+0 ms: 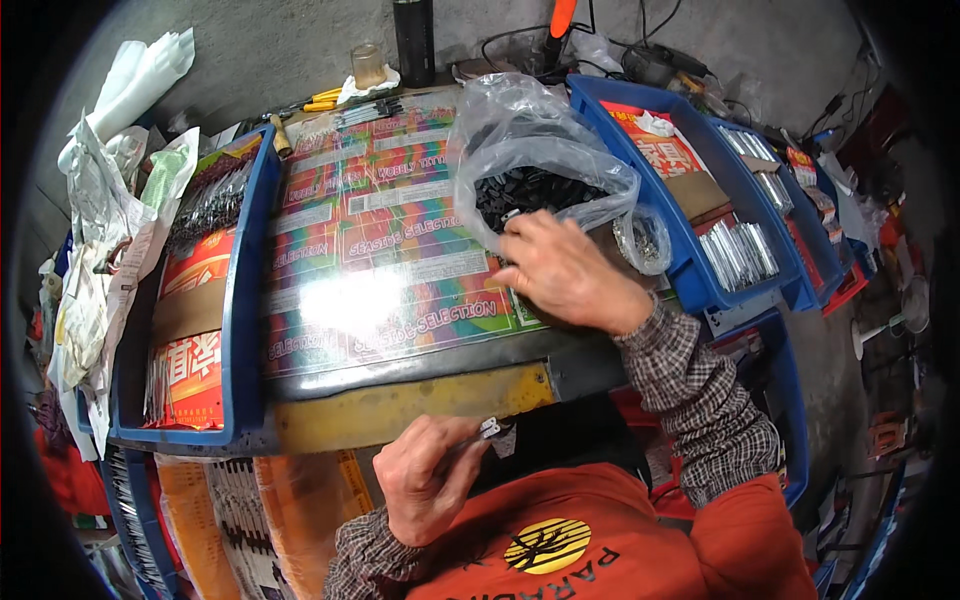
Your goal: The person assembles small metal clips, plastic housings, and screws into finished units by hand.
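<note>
My left hand (428, 478) is closed in a pinch in front of my body, below the table's front edge. From its fingertips pokes a small silvery metal piece (489, 428) with two holes in its end; the rest is hidden by the fingers. On the table, my right hand (572, 272) is at the near left side of a clear plastic bag (545, 155) full of small black parts (540, 192). Its fingers are curled together, and a tiny pale object (511, 214) shows beside the fingertips. Whatever they grip is mostly hidden.
A blue tray (240, 340) with metal pieces and red packaging stands on the left. More blue trays (690, 270) with rows of silvery pieces (738, 256) line the right. Printed sheets (400, 240) cover the tabletop. A small clear bag (643, 240) lies beside the big one.
</note>
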The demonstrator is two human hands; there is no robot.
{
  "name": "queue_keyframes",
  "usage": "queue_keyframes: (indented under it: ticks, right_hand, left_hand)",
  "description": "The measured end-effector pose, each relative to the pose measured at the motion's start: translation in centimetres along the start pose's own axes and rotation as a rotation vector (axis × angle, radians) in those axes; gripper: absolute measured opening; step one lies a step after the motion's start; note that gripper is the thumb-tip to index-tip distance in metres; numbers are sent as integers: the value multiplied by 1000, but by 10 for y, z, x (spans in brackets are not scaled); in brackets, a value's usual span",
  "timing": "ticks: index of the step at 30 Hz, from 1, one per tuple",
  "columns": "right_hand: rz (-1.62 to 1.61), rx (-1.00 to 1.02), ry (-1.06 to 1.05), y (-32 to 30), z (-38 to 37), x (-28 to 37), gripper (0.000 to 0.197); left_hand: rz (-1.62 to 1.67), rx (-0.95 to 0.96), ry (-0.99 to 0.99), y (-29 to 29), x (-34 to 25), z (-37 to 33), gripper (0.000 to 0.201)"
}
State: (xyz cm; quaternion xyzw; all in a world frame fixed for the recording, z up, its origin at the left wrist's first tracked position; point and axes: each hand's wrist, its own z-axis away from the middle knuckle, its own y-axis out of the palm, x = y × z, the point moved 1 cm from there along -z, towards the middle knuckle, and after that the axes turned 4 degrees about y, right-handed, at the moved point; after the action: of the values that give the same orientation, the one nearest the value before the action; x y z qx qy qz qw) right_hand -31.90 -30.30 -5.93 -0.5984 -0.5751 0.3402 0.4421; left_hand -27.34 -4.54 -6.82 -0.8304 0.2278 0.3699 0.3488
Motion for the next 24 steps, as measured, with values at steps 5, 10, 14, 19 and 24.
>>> queue_keyframes:
  ticks: [5,10,14,19,24]
  right_hand:
    - [-9,-21,6,-3,11,9,27]
    - [-211,12,11,-23,6,-3,31]
    - [-185,-94,70,-36,-14,-16,20]
    - [-42,-108,17,-12,-36,-33,16]
    - [29,-62,-6,9,-42,-38,17]
  left_hand:
    - [5,-14,-9,0,4,0,18]
    - [27,-19,7,0,5,-1,18]
    - [27,-7,-5,0,7,-1,18]
    - [22,-18,17,-1,7,-3,18]
    - [10,-8,-26,-4,8,-2,17]
